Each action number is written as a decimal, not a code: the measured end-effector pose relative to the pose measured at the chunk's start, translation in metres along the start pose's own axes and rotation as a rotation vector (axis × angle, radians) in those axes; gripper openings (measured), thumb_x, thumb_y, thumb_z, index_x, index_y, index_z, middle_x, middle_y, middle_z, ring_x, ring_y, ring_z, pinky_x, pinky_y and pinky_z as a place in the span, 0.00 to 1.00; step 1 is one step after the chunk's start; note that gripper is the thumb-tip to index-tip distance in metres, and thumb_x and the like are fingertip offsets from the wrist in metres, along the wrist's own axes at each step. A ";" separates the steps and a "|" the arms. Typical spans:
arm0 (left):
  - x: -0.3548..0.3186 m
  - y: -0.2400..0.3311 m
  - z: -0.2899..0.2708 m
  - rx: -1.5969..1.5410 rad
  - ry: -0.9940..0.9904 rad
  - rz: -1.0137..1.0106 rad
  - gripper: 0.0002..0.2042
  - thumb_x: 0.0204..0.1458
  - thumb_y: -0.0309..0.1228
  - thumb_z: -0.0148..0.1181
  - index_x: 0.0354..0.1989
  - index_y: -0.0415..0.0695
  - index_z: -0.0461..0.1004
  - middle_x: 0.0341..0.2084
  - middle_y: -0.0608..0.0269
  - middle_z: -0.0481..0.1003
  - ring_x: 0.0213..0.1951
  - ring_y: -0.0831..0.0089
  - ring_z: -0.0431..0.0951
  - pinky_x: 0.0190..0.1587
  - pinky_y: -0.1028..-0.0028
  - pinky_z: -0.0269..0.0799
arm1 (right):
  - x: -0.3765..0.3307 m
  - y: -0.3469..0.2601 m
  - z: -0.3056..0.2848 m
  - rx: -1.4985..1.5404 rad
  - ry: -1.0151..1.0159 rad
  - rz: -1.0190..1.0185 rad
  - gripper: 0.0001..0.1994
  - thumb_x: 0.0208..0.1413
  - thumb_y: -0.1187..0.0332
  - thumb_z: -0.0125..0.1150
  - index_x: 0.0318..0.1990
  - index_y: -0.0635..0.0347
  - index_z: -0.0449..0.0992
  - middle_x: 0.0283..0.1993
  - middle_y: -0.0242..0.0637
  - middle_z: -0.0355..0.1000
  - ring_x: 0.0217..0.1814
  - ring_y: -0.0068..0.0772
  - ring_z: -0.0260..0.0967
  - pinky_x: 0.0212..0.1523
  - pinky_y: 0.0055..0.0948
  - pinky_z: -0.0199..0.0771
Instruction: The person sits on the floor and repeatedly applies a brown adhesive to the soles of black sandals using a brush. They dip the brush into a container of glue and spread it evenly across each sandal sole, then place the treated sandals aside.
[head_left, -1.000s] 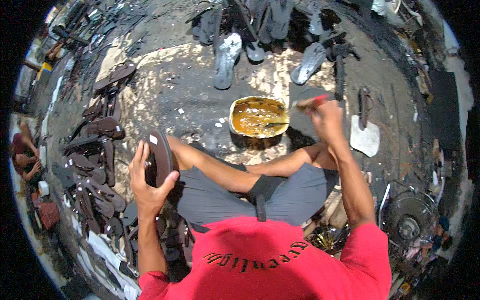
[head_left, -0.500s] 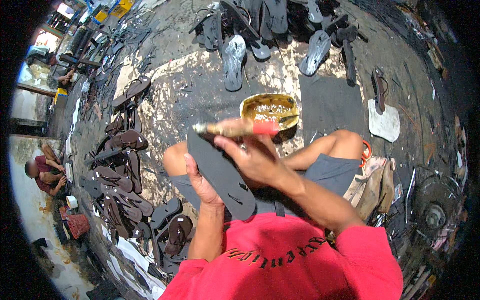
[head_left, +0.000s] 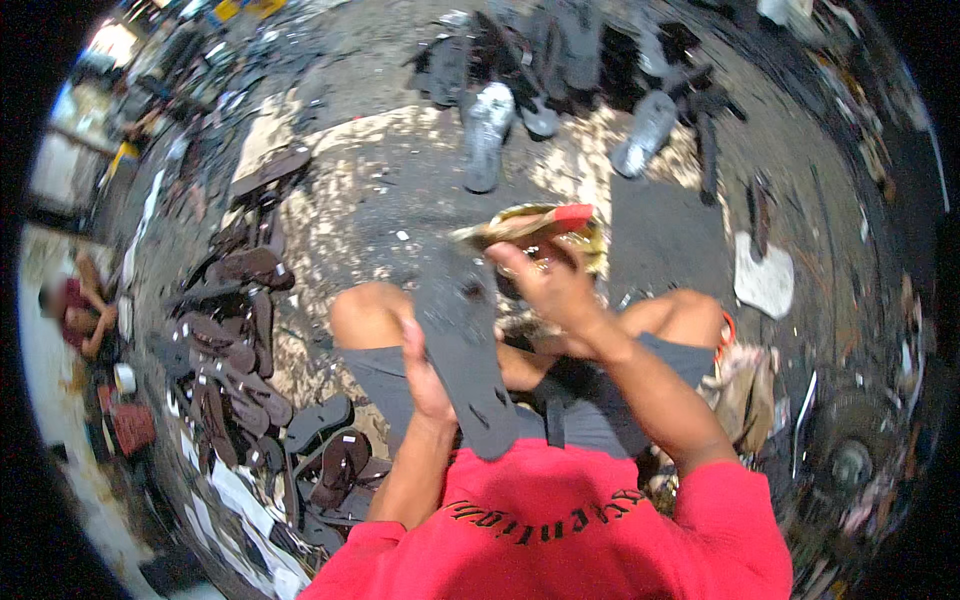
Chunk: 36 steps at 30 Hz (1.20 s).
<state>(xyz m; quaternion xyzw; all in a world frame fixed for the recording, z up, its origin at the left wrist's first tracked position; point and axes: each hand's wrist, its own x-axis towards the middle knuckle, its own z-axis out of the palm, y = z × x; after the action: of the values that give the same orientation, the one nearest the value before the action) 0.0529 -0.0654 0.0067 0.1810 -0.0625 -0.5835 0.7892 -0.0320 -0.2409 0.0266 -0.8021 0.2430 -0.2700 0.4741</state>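
My left hand (head_left: 428,382) grips the edge of a dark grey flip-flop sole (head_left: 462,340), which stands tilted in front of my chest with slits at its near end. A dark, wet-looking patch shows on the sole's upper half. My right hand (head_left: 552,292) holds a brush (head_left: 530,226) with a red band, its pale tip just above the sole's far end. Motion smears that hand and the brush. Behind them, partly hidden, sits a bowl (head_left: 598,256) of amber, sticky-looking liquid.
Finished-looking flip-flops (head_left: 245,395) are heaped on the left. Several soles, some with shiny coating (head_left: 489,130), lie at the far side. A dark mat (head_left: 665,240) and a white pad (head_left: 763,275) lie right, with a fan (head_left: 850,455) nearer. Another person (head_left: 80,310) sits far left.
My right hand and the brush have swung to the right and off the sole's far end. The sole stands more upright and carries a dark wet patch. The whole view has shifted slightly.
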 end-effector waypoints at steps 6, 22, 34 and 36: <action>-0.066 -0.021 -0.017 0.035 0.319 -0.063 0.42 0.59 0.69 0.47 0.68 0.44 0.63 0.54 0.53 0.77 0.50 0.60 0.80 0.53 0.61 0.78 | 0.037 0.171 -0.003 -0.771 -0.068 -0.078 0.19 0.52 0.57 0.73 0.46 0.58 0.82 0.37 0.45 0.79 0.40 0.51 0.76 0.42 0.46 0.73; 0.076 0.004 -0.022 0.208 0.373 0.185 0.28 0.62 0.60 0.53 0.53 0.45 0.74 0.39 0.60 0.81 0.34 0.68 0.82 0.39 0.70 0.80 | -0.022 -0.005 -0.086 0.132 0.225 0.350 0.16 0.64 0.61 0.64 0.50 0.65 0.80 0.47 0.40 0.80 0.52 0.35 0.75 0.54 0.37 0.72; 0.092 0.018 0.003 -0.087 -0.073 0.007 0.31 0.65 0.58 0.47 0.59 0.41 0.72 0.48 0.49 0.80 0.46 0.56 0.81 0.53 0.58 0.78 | -0.038 -0.025 -0.009 0.428 -0.151 0.007 0.16 0.63 0.64 0.63 0.56 0.58 0.78 0.58 0.46 0.74 0.65 0.50 0.67 0.68 0.43 0.62; 0.094 0.009 -0.001 0.015 0.203 0.073 0.30 0.66 0.57 0.47 0.59 0.42 0.73 0.50 0.49 0.79 0.48 0.57 0.81 0.56 0.56 0.76 | -0.022 -0.031 -0.016 0.367 -0.074 -0.169 0.16 0.59 0.66 0.67 0.54 0.58 0.78 0.54 0.45 0.75 0.59 0.50 0.69 0.60 0.44 0.67</action>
<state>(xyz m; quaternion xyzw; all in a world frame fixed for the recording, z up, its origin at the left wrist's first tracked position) 0.0902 -0.1515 -0.0022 0.2426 0.0068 -0.5324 0.8109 -0.0542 -0.2238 0.0559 -0.7290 0.1041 -0.3189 0.5966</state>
